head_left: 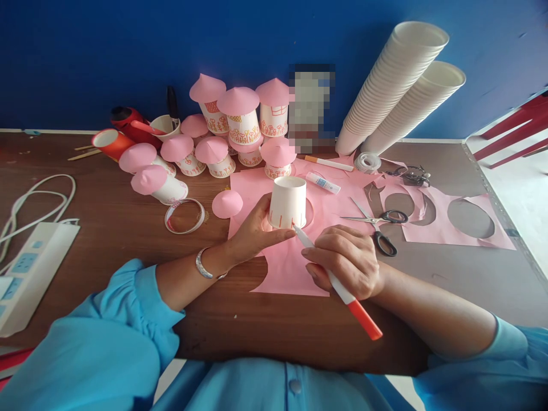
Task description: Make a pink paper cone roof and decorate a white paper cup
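My left hand (252, 228) grips a white paper cup (288, 200), which is upside down with its base on top. Short orange-red strokes run along the cup's lower edge. In my right hand (346, 260) is a white marker (340, 285) with a red end, its tip touching or very near the cup beside those strokes. Under the cup lies a cut sheet of pink paper (295, 274). A pink paper cone (227, 204) rests left of my left hand. Behind stand several decorated cups with pink cone roofs (238, 101), some stacked on others.
Scissors (372, 218), a glue stick (323, 182), another marker (329, 164) and a tape roll (368, 162) lie to the right. Two tall stacks of paper cups (394, 80) lean on the blue wall. A power strip (38, 274) and a tape ring (184, 216) are on the left.
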The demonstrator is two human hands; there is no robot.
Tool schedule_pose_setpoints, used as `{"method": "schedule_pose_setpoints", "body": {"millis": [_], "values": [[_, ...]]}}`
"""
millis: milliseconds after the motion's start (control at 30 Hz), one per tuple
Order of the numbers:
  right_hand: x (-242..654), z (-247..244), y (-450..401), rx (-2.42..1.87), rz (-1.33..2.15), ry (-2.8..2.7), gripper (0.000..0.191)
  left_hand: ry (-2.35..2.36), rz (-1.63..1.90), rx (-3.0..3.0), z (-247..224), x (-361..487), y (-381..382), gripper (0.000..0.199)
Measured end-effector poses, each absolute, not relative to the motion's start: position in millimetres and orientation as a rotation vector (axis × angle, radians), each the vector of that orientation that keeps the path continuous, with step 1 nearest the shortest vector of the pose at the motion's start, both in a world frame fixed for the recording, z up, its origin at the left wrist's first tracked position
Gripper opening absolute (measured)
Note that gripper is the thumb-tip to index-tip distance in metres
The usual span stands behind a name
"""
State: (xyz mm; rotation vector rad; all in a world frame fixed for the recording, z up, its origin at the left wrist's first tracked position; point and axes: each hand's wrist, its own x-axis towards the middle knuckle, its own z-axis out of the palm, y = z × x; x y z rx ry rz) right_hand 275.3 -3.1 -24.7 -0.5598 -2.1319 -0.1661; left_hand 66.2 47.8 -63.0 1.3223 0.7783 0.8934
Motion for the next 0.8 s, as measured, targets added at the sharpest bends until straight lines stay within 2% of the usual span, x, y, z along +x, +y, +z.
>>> {"method": "schedule_pose_setpoints", "body": {"millis": [300,500,667,800], "values": [[282,-30,0,-0.64,-0.24,-2.045,0.025,0.634,0.866,1.143,-60,66,48,0.058],[288,-45,18,-0.797,0.179,-1.818,0.044,0.362,0.69,0.949,-57,63,48,0.051],[286,-44,29,-0.804,0.266,-1.89,0.082,0.331,0.604,0.868,-53,60,51,0.053],[285,-42,28,-0.797,0.291,-1.959,0.085,0.303,0.541,0.89,-56,58,51,0.057]]}}
